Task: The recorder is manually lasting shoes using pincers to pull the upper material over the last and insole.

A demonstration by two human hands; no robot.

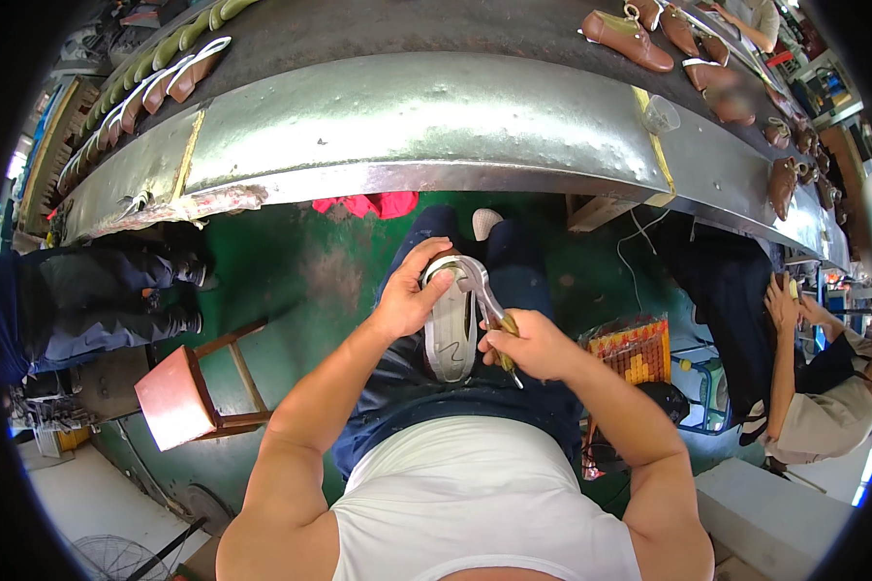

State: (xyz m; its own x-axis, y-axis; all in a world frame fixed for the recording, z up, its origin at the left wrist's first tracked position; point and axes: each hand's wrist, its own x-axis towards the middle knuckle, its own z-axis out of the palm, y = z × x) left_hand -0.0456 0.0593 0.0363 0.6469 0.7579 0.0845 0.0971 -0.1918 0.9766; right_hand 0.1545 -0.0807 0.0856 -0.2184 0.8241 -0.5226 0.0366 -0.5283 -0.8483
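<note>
A shoe [450,334] rests on my lap with its pale grey underside up and a curved dark line on it. My left hand [412,290] is closed around the shoe's far left end, with the thumb pressed on the underside. In my right hand [535,346] is a pair of lasting pincers [484,290] with a curved metal head and yellowish handles. Their head reaches over the far right edge of the shoe, close to my left thumb. Whether the jaws grip the shoe's edge I cannot tell.
Across the front runs a metal-edged workbench [407,116]. Brown shoes [628,41] stand on its right, and a row of white-edged shoes [199,70] on its left. A wooden stool [176,397] is at left. Other people sit at both sides; a person's hands [783,302] show at right.
</note>
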